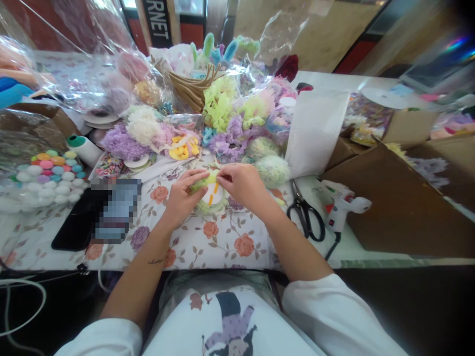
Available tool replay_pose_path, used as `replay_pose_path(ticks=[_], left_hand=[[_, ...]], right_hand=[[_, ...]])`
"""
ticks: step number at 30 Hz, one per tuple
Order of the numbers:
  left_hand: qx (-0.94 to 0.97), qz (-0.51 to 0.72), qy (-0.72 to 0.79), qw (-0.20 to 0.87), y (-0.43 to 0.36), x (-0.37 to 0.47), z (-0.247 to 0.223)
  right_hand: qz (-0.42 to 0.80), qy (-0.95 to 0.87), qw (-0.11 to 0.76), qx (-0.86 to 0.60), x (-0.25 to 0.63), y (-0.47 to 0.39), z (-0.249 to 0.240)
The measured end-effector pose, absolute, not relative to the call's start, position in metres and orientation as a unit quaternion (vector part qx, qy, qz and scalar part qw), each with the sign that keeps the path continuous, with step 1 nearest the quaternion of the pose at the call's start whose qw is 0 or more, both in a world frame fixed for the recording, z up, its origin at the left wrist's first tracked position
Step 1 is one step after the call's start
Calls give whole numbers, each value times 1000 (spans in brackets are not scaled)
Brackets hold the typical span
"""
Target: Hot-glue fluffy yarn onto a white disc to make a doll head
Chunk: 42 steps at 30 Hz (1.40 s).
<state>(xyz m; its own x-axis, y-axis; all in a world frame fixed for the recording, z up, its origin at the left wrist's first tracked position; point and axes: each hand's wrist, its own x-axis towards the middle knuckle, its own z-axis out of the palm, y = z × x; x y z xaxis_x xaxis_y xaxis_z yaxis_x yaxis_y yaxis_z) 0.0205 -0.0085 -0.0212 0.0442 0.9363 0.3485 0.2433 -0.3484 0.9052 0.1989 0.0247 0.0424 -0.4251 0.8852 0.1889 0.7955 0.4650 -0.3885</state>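
Note:
A small round piece [208, 197] with a white middle, orange strips and a pale yellow-green fluffy edge lies on the flowered cloth in front of me. My left hand [187, 190] is closed on its left side, fingers along the upper edge and thumb low on the left. My right hand [239, 183] pinches at the upper right edge, where a bit of yellow-green trim [212, 177] shows between the hands. What exactly the right fingertips grip is hidden. A ball of pale green yarn [272, 170] sits just right of my right hand.
Black-handled scissors [307, 217] and a white glue gun [343, 202] lie on the right, beside a cardboard box [393, 202]. Two phones [74, 220] lie left. Behind are purple fluffy trim [124, 141], a thread cone [84, 150], bagged pompoms [55, 175] and brown stems [191, 89].

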Motion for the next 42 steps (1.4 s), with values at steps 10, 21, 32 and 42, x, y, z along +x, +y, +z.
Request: replay_pose_path(ticks=[10,21,32,42], left_hand=[[628,521,465,344,-9,23,-21],[593,552,449,376,-9,23,-22],[620,547,453,334,-9,24,-19],[517,636,456,347,-6,23,-31]], right_hand=[[150,-831,148,-514,200,29,46],[336,-776,226,-483,211,36,35],[480,-681,286,-473,215,30,26],[567,-513,483,-426,196,18,-8]])
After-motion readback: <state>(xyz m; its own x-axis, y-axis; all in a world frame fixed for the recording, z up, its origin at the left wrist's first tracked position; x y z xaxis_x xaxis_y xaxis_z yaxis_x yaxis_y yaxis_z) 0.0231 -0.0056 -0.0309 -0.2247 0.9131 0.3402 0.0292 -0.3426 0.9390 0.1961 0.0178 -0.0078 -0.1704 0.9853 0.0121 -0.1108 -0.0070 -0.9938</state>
